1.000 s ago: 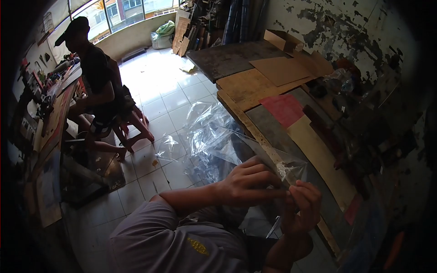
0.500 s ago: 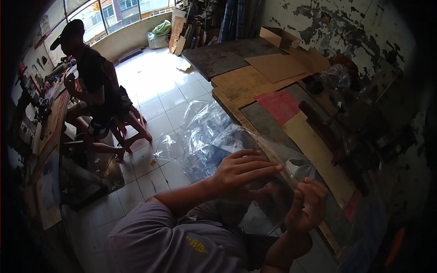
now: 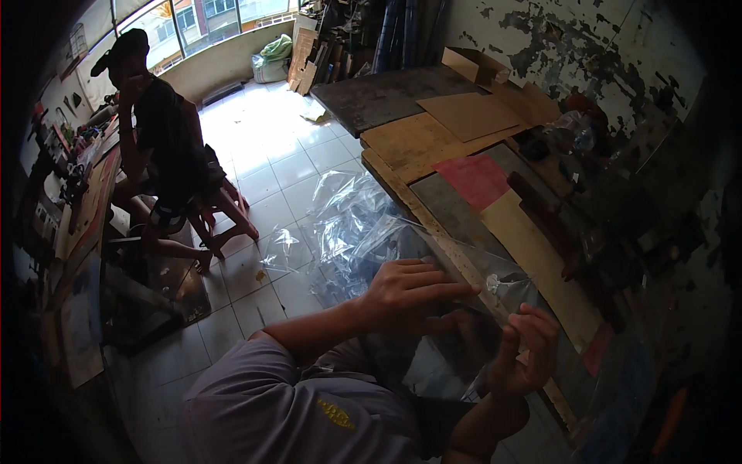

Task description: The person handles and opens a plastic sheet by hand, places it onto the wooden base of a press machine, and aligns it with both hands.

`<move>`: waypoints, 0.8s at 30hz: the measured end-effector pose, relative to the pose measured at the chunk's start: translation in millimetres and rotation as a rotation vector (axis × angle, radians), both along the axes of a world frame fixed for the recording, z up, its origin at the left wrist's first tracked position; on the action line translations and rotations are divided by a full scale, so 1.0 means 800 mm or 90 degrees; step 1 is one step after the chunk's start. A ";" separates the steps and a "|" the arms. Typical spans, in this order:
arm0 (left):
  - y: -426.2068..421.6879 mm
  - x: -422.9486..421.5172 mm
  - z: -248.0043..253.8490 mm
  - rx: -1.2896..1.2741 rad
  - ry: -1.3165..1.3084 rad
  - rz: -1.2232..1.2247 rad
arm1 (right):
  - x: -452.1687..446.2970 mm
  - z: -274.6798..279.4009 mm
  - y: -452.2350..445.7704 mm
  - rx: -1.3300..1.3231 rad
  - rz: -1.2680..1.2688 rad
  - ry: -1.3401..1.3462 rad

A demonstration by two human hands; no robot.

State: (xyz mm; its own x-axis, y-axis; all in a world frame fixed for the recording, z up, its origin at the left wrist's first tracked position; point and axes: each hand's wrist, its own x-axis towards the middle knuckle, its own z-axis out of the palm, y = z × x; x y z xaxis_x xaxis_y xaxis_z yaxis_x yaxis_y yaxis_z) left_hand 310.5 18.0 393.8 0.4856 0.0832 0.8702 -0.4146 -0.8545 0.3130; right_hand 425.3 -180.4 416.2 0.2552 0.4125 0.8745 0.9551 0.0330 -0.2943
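Observation:
My right hand [image 3: 527, 349] is closed in a pinch, thumb against fingertips, on the edge of a clear plastic sheet [image 3: 456, 251]. My left hand [image 3: 410, 294] lies against the same sheet, palm down. Its index finger is stretched toward the right hand, and the thumb sits apart below, seen dimly through the plastic. The see-through film hides little, but its exact outline is hard to follow. Beyond my left hand a heap of crumpled clear plastic [image 3: 352, 224] spreads down beside the bench, shining in the light.
To my right runs a long workbench [image 3: 398, 151] with cardboard [image 3: 469, 116], a red sheet [image 3: 473, 179] and a dark bar [image 3: 541, 220]. Another person [image 3: 166, 139] is on a stool [image 3: 232, 216] at a cluttered left bench [image 3: 85, 209]. Tiled floor [image 3: 297, 166] lies between.
My left fingers have drawn closer together and the hand has dipped slightly. The right hand keeps its pinch. The other person has raised a hand toward the head.

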 end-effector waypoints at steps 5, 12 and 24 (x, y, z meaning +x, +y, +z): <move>0.000 -0.004 0.001 0.038 -0.004 -0.005 | -0.001 0.000 -0.006 0.004 -0.004 0.002; 0.008 -0.009 -0.010 0.036 0.038 0.019 | 0.003 -0.003 -0.010 -0.001 -0.013 0.011; 0.090 0.013 -0.024 -0.034 0.214 -0.026 | 0.075 -0.018 -0.026 0.087 -0.012 0.231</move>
